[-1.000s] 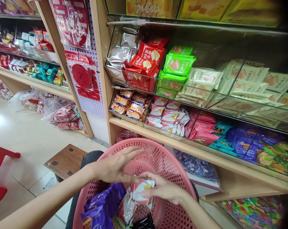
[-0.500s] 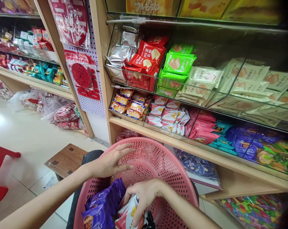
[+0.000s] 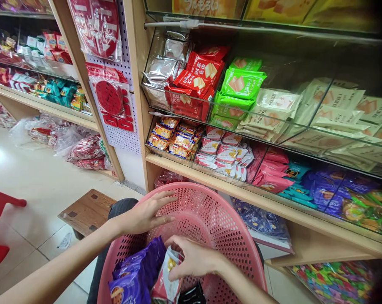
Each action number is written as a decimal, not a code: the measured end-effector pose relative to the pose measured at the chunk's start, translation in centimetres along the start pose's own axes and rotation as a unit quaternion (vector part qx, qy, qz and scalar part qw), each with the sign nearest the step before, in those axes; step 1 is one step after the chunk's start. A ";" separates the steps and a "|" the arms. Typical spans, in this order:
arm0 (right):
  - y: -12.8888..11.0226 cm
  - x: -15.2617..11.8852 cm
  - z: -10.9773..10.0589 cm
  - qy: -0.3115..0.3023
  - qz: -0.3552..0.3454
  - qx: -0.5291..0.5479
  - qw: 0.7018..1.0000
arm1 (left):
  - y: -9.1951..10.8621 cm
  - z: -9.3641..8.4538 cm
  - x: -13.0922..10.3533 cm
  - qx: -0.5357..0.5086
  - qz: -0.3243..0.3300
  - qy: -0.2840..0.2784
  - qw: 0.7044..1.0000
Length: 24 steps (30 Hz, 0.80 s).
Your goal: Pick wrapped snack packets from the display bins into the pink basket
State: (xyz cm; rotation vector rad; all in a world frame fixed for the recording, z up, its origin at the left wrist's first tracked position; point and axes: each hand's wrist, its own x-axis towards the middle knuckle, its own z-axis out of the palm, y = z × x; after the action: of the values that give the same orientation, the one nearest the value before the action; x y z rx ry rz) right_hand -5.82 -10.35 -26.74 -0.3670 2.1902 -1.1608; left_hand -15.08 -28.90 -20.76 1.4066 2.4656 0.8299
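A pink perforated plastic basket rests between my knees. My left hand hovers over its left rim, fingers outstretched, holding nothing. Inside the basket, my right hand has its thumb and fingers around the upper part of a white and pink snack packet. Some of its fingertips are hidden behind that packet. Against the packet's left side stands a row of purple snack packets. A shiny black item lies below my right hand; its kind cannot be made out.
Ahead, a wooden shelf unit has glass-fronted bins of red packets, green packets and white and pink packets. A low wooden stool stands at left, near a red plastic stool. Bagged goods lie under the left shelves.
My right hand has risen slightly, and the white and pink packet has shifted up and left with it. More of the black item shows. My left hand has barely moved.
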 end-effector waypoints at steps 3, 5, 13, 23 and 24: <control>0.5 -1.2 0.7 0.033 0.018 0.058 0.998 | -0.4 0.2 0.0 0.005 -0.008 -0.006 1.000; 1.1 -1.8 1.1 0.045 0.040 0.069 0.996 | -0.6 0.2 -0.1 0.003 -0.009 -0.009 1.000; 3.3 -1.8 2.0 0.026 0.129 0.117 0.984 | -1.3 0.5 -0.3 -0.018 -0.030 0.001 0.999; 3.4 -0.5 2.7 -0.003 0.082 0.100 0.992 | -2.6 1.2 -0.3 -0.031 -0.071 -0.015 0.997; 3.2 -0.6 2.7 0.000 0.075 0.097 0.992 | -2.8 1.3 -0.3 -0.033 -0.072 -0.012 0.997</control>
State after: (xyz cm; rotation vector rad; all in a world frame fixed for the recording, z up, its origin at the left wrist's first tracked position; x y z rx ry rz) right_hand -3.46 -9.91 -30.27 -0.1180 2.0433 -1.2756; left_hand -16.38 -29.78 -23.38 1.1952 2.4618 0.8493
